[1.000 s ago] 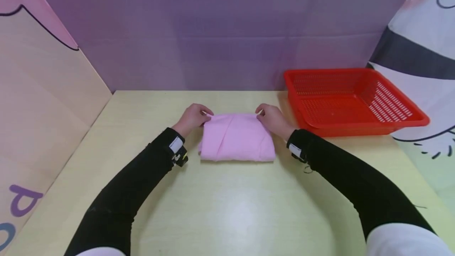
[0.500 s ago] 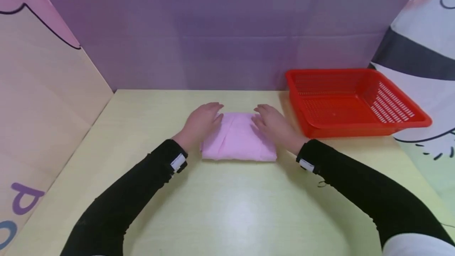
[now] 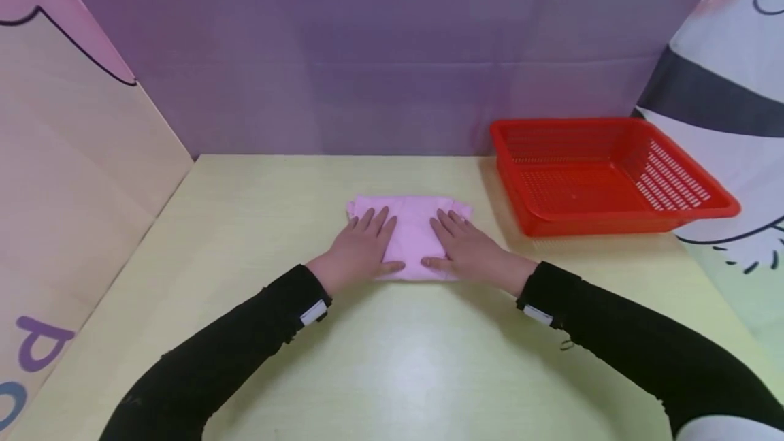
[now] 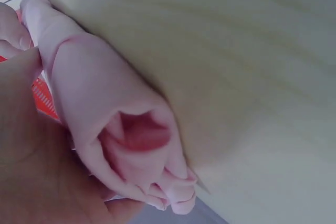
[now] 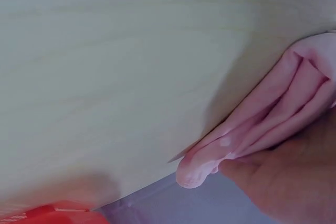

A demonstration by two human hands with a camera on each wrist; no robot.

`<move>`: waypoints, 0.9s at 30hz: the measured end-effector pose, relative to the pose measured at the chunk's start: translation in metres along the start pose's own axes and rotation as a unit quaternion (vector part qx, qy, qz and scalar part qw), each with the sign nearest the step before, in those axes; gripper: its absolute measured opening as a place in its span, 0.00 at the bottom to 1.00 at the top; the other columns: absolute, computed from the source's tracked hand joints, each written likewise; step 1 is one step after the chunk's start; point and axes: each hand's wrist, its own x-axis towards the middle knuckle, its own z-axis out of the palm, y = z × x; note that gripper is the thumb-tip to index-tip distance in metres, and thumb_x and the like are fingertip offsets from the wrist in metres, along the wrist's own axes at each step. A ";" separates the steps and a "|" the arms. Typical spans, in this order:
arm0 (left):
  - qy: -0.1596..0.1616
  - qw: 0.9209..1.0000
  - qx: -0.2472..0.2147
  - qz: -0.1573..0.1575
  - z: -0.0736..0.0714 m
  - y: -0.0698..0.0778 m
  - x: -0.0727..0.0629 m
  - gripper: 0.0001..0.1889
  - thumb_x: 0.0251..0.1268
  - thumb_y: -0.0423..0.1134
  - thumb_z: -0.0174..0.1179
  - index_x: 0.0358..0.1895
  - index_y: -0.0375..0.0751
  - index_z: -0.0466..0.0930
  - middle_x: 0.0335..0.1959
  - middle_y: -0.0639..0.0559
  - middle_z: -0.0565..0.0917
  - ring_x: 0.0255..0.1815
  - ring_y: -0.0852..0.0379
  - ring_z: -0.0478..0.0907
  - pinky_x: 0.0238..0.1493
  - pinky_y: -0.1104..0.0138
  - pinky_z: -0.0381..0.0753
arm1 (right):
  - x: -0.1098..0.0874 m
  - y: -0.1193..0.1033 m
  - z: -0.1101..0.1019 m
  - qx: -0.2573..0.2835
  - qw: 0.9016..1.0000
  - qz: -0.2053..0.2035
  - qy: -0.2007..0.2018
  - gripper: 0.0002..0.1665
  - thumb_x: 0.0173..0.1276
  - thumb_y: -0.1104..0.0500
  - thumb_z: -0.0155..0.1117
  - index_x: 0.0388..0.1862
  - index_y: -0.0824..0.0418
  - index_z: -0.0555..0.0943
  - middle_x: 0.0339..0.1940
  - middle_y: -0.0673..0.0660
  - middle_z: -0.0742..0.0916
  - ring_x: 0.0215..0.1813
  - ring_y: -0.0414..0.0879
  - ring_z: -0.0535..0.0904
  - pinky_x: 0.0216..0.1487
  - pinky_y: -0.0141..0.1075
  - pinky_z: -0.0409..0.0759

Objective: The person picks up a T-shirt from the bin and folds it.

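Observation:
A folded pink cloth (image 3: 413, 240) lies on the table in the middle of the head view. My left hand (image 3: 358, 250) rests on its left half, palm down with the fingers spread. On the right half lies my right hand (image 3: 474, 250), its fingers straight as well. The two thumbs point toward each other across the near part of the cloth. From the left wrist view, the folded cloth (image 4: 100, 93) shows a rolled, hollow end beside the hand. In the right wrist view, layered folds of the cloth (image 5: 273, 108) show along its side edge, under the hand.
A red plastic basket (image 3: 612, 175) with perforated sides stands at the back right of the pale wooden table (image 3: 404, 359). Behind the table rises a purple backdrop (image 3: 398, 53). Printed panels flank it on the left and right.
Both hands have let go of the cloth's far corners, flattened and moved nearer, now lying on top of it. The cloth's far edge looks changed, with a fold showing at each corner.

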 end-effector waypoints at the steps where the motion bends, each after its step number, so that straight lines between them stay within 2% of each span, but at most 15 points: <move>1: -0.004 1.000 -0.001 0.001 0.002 0.000 0.000 0.50 0.77 0.68 0.50 0.85 0.35 0.45 0.88 0.36 0.45 0.88 0.33 0.45 0.86 0.41 0.53 | 0.000 0.000 0.001 0.000 1.000 -0.002 -0.005 0.52 0.80 0.37 0.54 0.84 0.72 0.53 0.86 0.73 0.56 0.87 0.71 0.48 0.87 0.60 0.51; 9: -0.045 0.999 -0.021 0.009 0.006 -0.008 0.007 0.49 0.80 0.68 0.45 0.86 0.37 0.40 0.88 0.38 0.40 0.89 0.35 0.42 0.88 0.45 0.50 | 0.007 0.000 0.005 -0.015 1.000 -0.003 -0.023 0.53 0.81 0.35 0.50 0.84 0.72 0.51 0.87 0.73 0.52 0.88 0.70 0.46 0.87 0.59 0.52; 19: -0.067 0.997 -0.031 0.010 0.001 -0.024 0.025 0.48 0.81 0.68 0.43 0.86 0.39 0.38 0.88 0.40 0.38 0.89 0.36 0.39 0.89 0.48 0.46 | 0.029 0.009 0.002 -0.031 0.999 0.008 -0.036 0.55 0.81 0.32 0.47 0.86 0.69 0.48 0.88 0.70 0.50 0.89 0.68 0.44 0.88 0.58 0.51; 27: -0.080 0.997 -0.020 -0.002 -0.004 -0.029 0.036 0.48 0.81 0.68 0.42 0.86 0.39 0.37 0.88 0.40 0.37 0.89 0.36 0.38 0.89 0.49 0.44 | 0.043 0.015 -0.002 -0.022 0.999 0.013 -0.048 0.54 0.81 0.32 0.47 0.86 0.69 0.47 0.88 0.70 0.49 0.89 0.68 0.42 0.89 0.57 0.48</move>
